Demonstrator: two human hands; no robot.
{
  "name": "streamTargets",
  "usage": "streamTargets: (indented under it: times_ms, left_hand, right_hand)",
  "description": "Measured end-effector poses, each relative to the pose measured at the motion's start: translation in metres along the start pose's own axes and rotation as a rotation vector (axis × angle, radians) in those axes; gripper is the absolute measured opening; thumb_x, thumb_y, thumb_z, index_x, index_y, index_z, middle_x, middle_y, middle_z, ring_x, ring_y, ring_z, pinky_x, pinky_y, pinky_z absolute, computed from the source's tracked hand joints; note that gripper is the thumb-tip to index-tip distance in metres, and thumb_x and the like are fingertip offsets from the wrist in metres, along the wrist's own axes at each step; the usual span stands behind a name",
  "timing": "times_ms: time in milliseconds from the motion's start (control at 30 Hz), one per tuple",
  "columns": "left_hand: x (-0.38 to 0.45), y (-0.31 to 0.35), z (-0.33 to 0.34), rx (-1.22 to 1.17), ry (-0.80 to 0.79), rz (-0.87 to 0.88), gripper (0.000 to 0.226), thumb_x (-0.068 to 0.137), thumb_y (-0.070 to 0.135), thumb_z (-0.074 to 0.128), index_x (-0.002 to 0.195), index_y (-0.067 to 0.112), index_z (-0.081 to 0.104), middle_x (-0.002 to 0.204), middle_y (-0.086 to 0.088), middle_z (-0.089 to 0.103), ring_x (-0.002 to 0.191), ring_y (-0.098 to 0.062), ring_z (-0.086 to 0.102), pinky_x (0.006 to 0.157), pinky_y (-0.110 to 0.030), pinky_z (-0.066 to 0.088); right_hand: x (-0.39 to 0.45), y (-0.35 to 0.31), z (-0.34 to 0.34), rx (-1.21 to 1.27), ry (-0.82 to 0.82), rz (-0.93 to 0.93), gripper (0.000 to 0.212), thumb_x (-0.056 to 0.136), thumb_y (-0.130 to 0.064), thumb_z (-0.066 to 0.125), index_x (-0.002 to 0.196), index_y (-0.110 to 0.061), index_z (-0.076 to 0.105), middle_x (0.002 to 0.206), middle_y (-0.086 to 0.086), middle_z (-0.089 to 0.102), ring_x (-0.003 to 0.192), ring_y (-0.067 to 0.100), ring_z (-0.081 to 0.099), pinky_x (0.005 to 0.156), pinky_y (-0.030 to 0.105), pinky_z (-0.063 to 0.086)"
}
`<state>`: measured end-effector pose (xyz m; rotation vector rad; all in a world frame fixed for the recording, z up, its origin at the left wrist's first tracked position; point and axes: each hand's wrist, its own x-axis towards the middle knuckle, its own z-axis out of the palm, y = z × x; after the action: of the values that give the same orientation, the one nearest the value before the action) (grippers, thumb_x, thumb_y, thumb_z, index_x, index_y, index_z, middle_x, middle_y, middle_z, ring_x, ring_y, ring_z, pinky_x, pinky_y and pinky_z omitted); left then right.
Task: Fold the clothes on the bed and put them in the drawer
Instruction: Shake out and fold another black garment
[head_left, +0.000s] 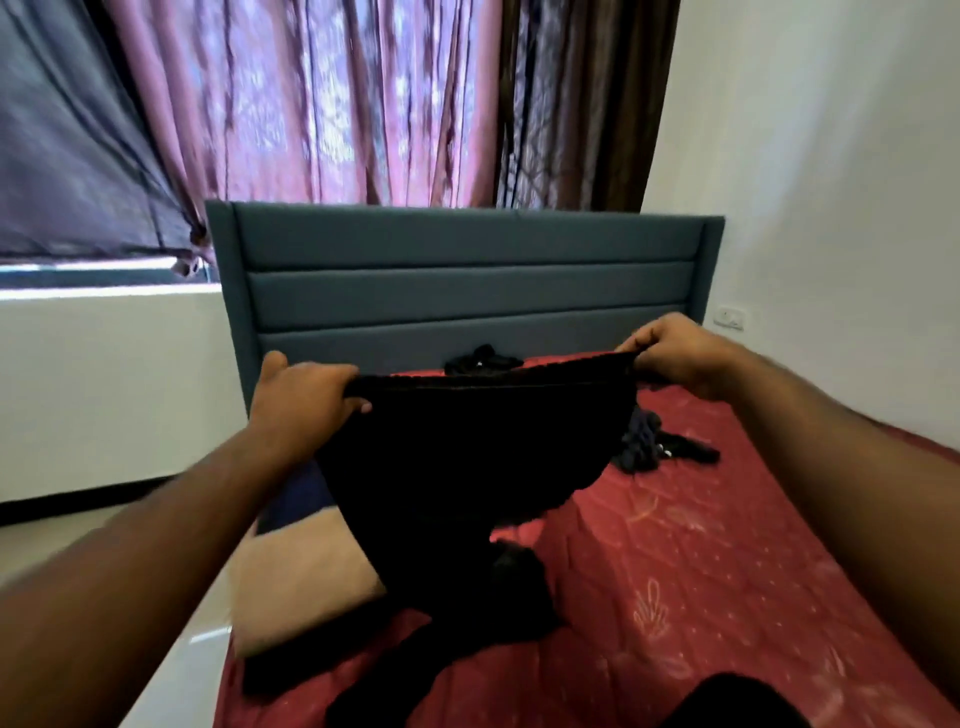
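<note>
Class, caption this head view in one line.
Both hands, left hand and right hand, hold up black trousers over the bed.

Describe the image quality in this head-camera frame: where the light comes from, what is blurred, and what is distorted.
Head view: daylight glows through the pink curtains; wide-angle lens bows the headboard and stretches the forearms; edges smear with motion blur; the black trousers, gripped by the left hand and right hand, show almost no detail.

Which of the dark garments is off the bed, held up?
The black trousers, gripped at the waistband by both hands; the other two dark piles lie on the red sheet.
</note>
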<state>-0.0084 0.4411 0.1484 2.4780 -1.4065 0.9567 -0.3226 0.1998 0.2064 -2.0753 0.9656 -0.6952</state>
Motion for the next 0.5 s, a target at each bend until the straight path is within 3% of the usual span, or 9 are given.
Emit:
streamTargets:
  times_ms: [100,233,367,400,500]
  left_hand:
    - [0.062,-0.010,-0.057,-0.074,-0.045,-0.080,0.041,0.078,0.063,0.067,0.093,0.025,0.063,0.099,-0.001,0.070,0.105,-0.023,0.062,0.088,-0.037,0.027]
    - [0.123,-0.022,-0.134,-0.229,0.116,-0.155,0.050,0.070,0.066,0.072,0.091,0.020,0.068,0.096,-0.004,0.067,0.104,-0.026,0.060,0.090,-0.039,0.030]
    - [0.152,-0.026,-0.197,-0.284,0.272,-0.192,0.047,0.072,0.064,0.072,0.080,0.018,0.066,0.077,-0.001,0.059,0.085,-0.026,0.056,0.094,-0.042,0.030]
    - [0.157,-0.024,-0.211,-0.292,0.313,-0.186,0.045,0.073,0.062,0.072,0.077,0.017,0.064,0.074,0.000,0.057,0.081,-0.025,0.053,0.095,-0.043,0.030]
    - [0.167,-0.016,-0.233,-0.278,0.391,-0.139,0.040,0.078,0.057,0.069,0.074,0.019,0.060,0.075,-0.001,0.058,0.083,-0.026,0.056,0.093,-0.042,0.030]
  right_hand:
    - [0.017,-0.070,-0.044,-0.027,0.032,-0.071,0.037,0.082,0.017,0.045,0.083,-0.009,0.070,0.047,0.000,0.058,0.034,0.006,0.044,0.036,0.013,0.032]
    - [0.026,-0.127,-0.077,0.323,0.078,-0.132,0.033,0.090,0.015,0.042,0.086,-0.008,0.064,0.073,0.011,0.063,0.047,0.014,0.062,0.048,0.024,0.056]
    - [0.030,-0.143,-0.082,0.643,0.180,-0.307,0.019,0.087,0.013,0.056,0.088,-0.004,0.064,0.079,0.010,0.068,0.072,0.023,0.067,0.062,0.026,0.060]
    - [0.030,-0.143,-0.083,0.550,0.173,-0.394,0.020,0.083,0.011,0.064,0.095,-0.005,0.066,0.081,0.006,0.070,0.078,0.020,0.067,0.068,0.025,0.059]
    - [0.038,-0.130,-0.077,-0.212,0.299,-0.575,0.056,0.067,0.006,0.080,0.119,-0.010,0.066,0.105,0.004,0.066,0.098,0.016,0.060,0.088,0.024,0.046]
